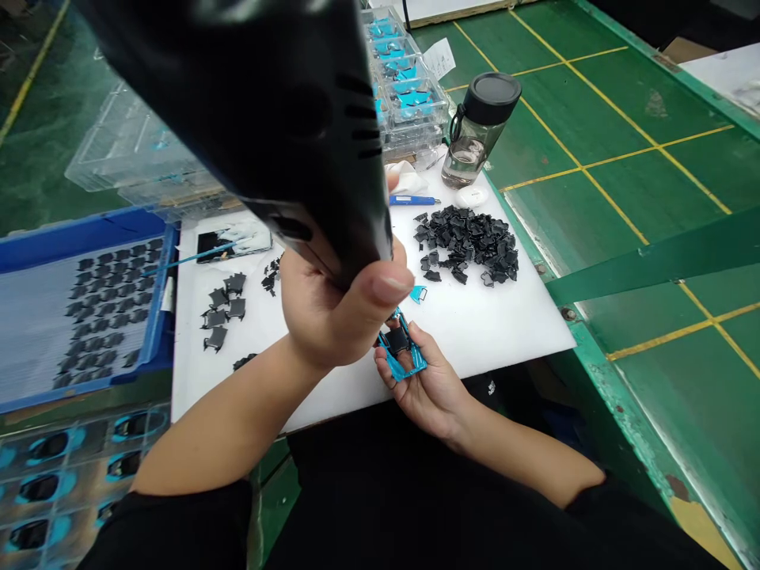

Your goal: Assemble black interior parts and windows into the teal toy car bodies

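My left hand (332,313) grips a large black vented tool (267,111), held up close to the camera with its tip pointing down. Just below that tip, my right hand (424,388) holds a small black part with blue film (400,348) between its fingers. A loose scrap of blue film (418,294) lies on the white mat (504,332) beside them. A pile of small black parts (466,241) sits on the mat to the right, and several more black parts (222,313) lie to the left.
A blue bin (163,237) holding rows of black parts stands at the left. Stacked clear trays (409,95) with blue pieces are at the back, beside a black-capped bottle (480,127). A blue pen (412,200) lies on the mat. The green bench (623,119) extends right.
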A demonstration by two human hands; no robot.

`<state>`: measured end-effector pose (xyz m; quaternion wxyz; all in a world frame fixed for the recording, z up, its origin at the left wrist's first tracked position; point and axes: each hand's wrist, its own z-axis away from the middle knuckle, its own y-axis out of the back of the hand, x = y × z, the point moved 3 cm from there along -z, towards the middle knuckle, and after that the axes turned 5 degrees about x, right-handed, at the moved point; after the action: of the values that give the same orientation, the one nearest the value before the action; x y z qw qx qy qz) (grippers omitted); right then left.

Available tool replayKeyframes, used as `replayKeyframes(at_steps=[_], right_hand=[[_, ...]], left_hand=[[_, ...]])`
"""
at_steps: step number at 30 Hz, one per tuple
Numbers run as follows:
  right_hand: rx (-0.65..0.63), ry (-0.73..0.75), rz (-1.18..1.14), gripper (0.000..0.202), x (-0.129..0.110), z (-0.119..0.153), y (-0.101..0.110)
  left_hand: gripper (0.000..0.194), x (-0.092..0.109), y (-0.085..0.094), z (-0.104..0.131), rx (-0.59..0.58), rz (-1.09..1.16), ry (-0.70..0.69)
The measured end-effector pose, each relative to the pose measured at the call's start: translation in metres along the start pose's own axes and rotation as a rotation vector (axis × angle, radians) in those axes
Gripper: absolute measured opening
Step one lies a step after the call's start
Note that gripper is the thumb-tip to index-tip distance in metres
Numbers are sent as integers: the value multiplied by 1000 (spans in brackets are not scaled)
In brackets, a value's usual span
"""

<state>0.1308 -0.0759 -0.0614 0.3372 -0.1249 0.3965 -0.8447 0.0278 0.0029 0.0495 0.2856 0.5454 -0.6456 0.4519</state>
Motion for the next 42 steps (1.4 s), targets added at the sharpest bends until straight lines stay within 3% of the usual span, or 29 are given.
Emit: replayKeyframes(at_steps=[6,13,17,19,22,25,27,31,34,37,42], right_hand=[[28,3,-17,16,1,0,1],[42,20,15,19,2,0,1],[9,86,180,28,0,1,4],[-33,244,467,32,-8,1,6],[-146,707,1226,35,-23,2,2],[-286,1096,1940,33,-22,1,-6],[-334,1181,2159,34,-19,-1,-8],[-364,1254,2103,59,-22,0,-10],[-276,1325,2004,53,-33,0,-11],[-169,1380,1972,36,-47,-3,-13],[19,1460,2005,19,-64,-16,-20]], left_hand=[[59,0,0,-1,-51,4,-75],[47,1,1,5,32,-40,32],[62,16,3,-1,66,-27,10],[70,24,8,-8,134,-37,-39],[68,21,17,-17,216,-66,-104],[68,-5,24,-22,228,-80,-104],[66,-26,25,-23,221,-86,-122],[61,-56,25,-22,175,-86,-232],[56,-65,26,-23,144,-103,-275],[55,-61,27,-22,149,-109,-293],[59,-36,24,-15,227,-85,-220]])
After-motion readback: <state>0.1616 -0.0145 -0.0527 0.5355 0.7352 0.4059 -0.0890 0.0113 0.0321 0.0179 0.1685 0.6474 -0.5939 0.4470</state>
